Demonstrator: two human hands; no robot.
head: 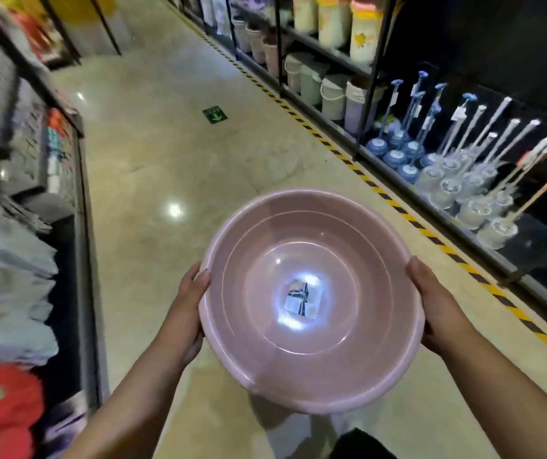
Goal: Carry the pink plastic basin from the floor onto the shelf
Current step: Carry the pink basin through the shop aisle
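The round pink plastic basin (pixel 258 359) is held up in the air above the aisle floor, its mouth facing me, with a small square label stuck in its bottom. My left hand (pixel 187 313) grips its left rim, thumb over the edge. My right hand (pixel 437 306) grips the right rim the same way. A dark metal shelf (pixel 510 270) runs along the right side of the aisle, low and close to the basin.
Toilet brushes in clear and blue holders (pixel 464 180) stand on the right shelf, with buckets and bins (pixel 328 91) farther back. Yellow-black tape (pixel 358 167) lines the floor along it. A blurred rack of packaged goods (pixel 17 260) stands left. A green arrow sticker (pixel 215 114) marks the floor.
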